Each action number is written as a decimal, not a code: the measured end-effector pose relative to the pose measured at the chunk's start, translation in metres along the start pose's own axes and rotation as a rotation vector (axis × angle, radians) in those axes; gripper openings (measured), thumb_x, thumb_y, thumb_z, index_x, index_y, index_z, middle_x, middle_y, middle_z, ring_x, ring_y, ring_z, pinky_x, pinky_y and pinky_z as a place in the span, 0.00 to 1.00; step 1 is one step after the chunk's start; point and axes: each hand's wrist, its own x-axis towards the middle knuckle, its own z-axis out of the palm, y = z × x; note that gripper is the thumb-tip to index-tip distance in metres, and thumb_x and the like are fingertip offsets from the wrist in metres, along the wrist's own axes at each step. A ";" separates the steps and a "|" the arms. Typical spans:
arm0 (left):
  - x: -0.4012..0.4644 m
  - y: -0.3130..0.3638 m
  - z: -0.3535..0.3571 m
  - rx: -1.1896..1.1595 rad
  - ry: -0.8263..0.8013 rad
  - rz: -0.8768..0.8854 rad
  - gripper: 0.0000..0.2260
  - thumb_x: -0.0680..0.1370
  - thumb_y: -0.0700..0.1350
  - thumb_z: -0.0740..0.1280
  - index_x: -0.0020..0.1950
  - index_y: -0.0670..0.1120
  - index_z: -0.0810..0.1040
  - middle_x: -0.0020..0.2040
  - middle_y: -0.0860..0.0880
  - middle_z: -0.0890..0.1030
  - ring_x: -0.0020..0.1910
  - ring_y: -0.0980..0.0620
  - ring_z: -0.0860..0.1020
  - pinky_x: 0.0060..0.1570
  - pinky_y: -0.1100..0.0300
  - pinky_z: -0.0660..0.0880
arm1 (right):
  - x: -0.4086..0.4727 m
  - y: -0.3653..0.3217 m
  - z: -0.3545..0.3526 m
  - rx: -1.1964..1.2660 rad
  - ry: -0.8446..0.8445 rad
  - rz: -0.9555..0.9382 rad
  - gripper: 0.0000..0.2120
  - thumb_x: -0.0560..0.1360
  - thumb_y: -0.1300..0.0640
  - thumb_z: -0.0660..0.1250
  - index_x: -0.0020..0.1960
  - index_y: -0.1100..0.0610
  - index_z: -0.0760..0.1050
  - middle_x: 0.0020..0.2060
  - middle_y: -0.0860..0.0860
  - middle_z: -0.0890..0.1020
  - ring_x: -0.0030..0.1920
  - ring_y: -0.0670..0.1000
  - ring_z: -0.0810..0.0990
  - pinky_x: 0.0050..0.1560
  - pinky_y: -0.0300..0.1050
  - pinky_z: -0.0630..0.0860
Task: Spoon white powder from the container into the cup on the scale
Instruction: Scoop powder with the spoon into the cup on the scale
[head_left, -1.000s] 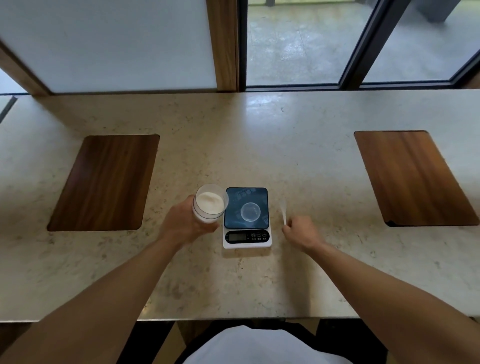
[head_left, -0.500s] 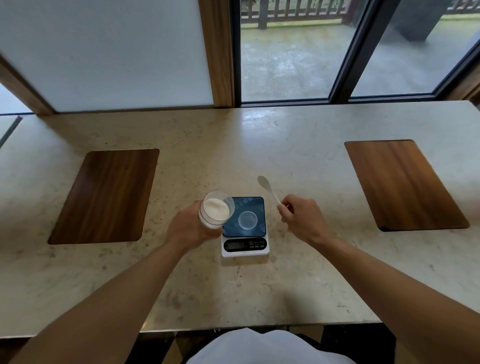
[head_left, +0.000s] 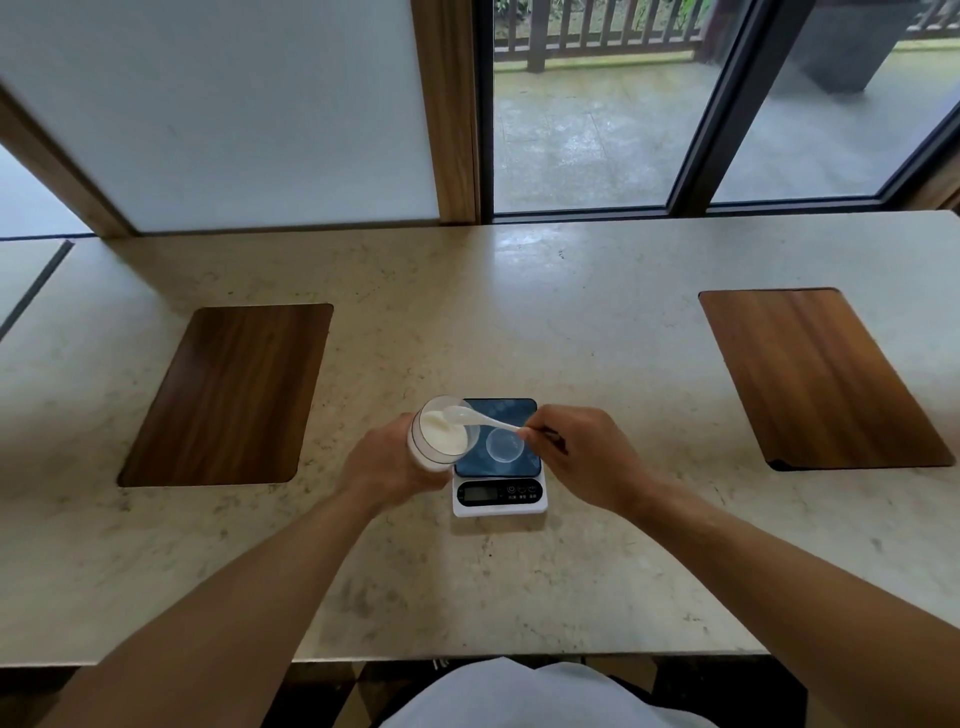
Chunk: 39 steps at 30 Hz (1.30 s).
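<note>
My left hand (head_left: 387, 465) grips a clear container (head_left: 439, 434) of white powder, tilted toward the right, just left of the scale. A white plastic spoon (head_left: 475, 418) is pinched by its handle in my right hand (head_left: 579, 454); its bowl reaches over the container's mouth, above the powder. The white scale (head_left: 498, 496) with a dark glossy platform sits on the stone counter, its display facing me. On the platform stands a small clear cup (head_left: 504, 446), which looks to hold nothing.
Two dark wooden inlays are set in the counter, one at the left (head_left: 228, 395) and one at the right (head_left: 818, 376). A window wall runs along the counter's far edge. The near edge lies just in front of my body.
My right hand lifted the spoon off the counter, swung it left across the scale and brought its bowl to the container's mouth. My left hand has tilted the container toward the spoon.
</note>
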 end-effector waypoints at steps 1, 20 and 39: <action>0.000 0.000 0.000 0.003 0.005 0.002 0.32 0.62 0.60 0.78 0.62 0.51 0.75 0.52 0.51 0.83 0.44 0.53 0.78 0.44 0.60 0.76 | 0.001 -0.001 0.001 -0.016 -0.015 -0.011 0.07 0.78 0.56 0.68 0.45 0.59 0.80 0.35 0.50 0.82 0.31 0.48 0.77 0.30 0.43 0.76; 0.002 0.009 -0.001 0.041 -0.010 0.054 0.34 0.65 0.60 0.78 0.67 0.51 0.73 0.58 0.49 0.82 0.51 0.49 0.80 0.52 0.51 0.80 | 0.024 -0.018 0.003 -0.273 -0.132 -0.154 0.12 0.80 0.57 0.62 0.40 0.59 0.76 0.31 0.51 0.79 0.26 0.50 0.73 0.26 0.44 0.70; -0.003 0.018 -0.001 0.013 -0.011 0.065 0.37 0.64 0.58 0.79 0.69 0.50 0.71 0.60 0.48 0.81 0.53 0.48 0.80 0.53 0.51 0.80 | 0.031 -0.021 0.012 -0.219 -0.171 -0.027 0.15 0.81 0.58 0.62 0.38 0.59 0.79 0.29 0.49 0.77 0.25 0.45 0.72 0.27 0.34 0.63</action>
